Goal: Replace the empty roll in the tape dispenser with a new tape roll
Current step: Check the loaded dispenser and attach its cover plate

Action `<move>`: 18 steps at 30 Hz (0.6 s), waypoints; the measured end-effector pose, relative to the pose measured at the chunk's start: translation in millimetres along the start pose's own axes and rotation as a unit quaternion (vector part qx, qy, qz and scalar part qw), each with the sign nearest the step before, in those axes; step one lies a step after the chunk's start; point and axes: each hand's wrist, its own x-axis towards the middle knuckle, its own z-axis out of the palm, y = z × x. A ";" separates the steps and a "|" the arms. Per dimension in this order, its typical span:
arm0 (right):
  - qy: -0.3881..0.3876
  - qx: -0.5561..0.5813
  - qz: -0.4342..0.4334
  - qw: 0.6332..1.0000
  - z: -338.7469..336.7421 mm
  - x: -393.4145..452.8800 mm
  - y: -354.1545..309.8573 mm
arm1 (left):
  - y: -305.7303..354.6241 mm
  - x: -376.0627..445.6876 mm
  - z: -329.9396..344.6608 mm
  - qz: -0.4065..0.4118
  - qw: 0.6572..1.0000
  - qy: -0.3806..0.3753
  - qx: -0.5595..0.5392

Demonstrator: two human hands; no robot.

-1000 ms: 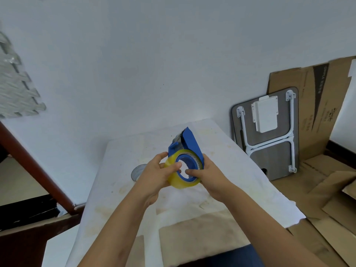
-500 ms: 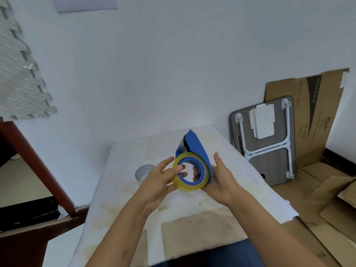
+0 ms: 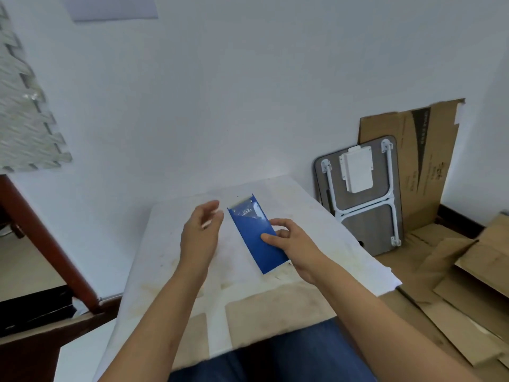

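Note:
The blue tape dispenser (image 3: 254, 234) is turned with its flat blue back toward me, its metal cutter edge pointing away. My right hand (image 3: 293, 242) grips its right side, thumb pressed on the blue face. The yellowish tape roll is hidden behind the dispenser body. To the left of the dispenser, my left hand (image 3: 199, 235) hovers with fingers spread and blurred, touching nothing. The grey empty roll seen on the table earlier is hidden behind my left hand.
The work surface is a small table with a stained white cloth (image 3: 316, 224). A folded lap table (image 3: 360, 194) and flattened cardboard (image 3: 413, 150) lean on the wall at the right. More cardboard covers the floor there. A dark wooden frame (image 3: 46, 244) stands left.
The dispenser has been turned over, so its flat back faces me and the tape roll is out of sight. My left hand has let go of the roll and drawn off to the left.

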 end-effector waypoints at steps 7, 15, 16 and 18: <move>0.055 -0.082 -0.045 0.994 0.5 16.8 3.2 | -3.5 19.7 21.8 0.234 0.927 -0.035 0.292; 0.077 -0.235 -0.133 0.960 -1.8 56.6 -5.3 | -20.4 57.9 53.8 0.186 0.937 0.020 0.295; 0.080 -0.259 -0.139 0.952 -1.9 63.8 -6.6 | -21.0 62.4 56.0 0.181 0.939 0.023 0.291; 0.088 -0.311 -0.153 0.934 -2.2 78.9 -9.0 | -24.4 71.2 58.4 0.162 0.944 0.025 0.285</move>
